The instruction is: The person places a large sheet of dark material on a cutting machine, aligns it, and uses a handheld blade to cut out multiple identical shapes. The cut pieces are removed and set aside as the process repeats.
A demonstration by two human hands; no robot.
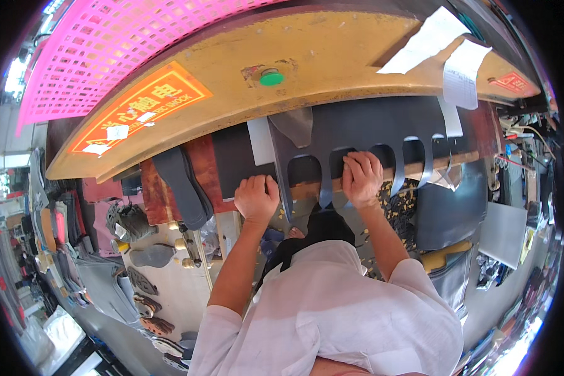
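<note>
White-sleeved arms reach to a dark sheet [363,125] punched with sole-shaped holes, lying under the yellow press head [294,62]. Right hand [361,178] presses fingers down on its near edge; left hand [255,198], curled closed, rests just beside its left edge.

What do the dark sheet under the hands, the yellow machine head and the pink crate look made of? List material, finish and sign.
Dark sheet: probably leather or synthetic sheet, matte; it lies flat, with clean sole-shaped cutouts, under the left hand and right hand.
Yellow machine head: likely painted metal, worn; scuffs and dull patches show.
Pink crate: plastic, slightly glossy; a moulded open grid.
</note>
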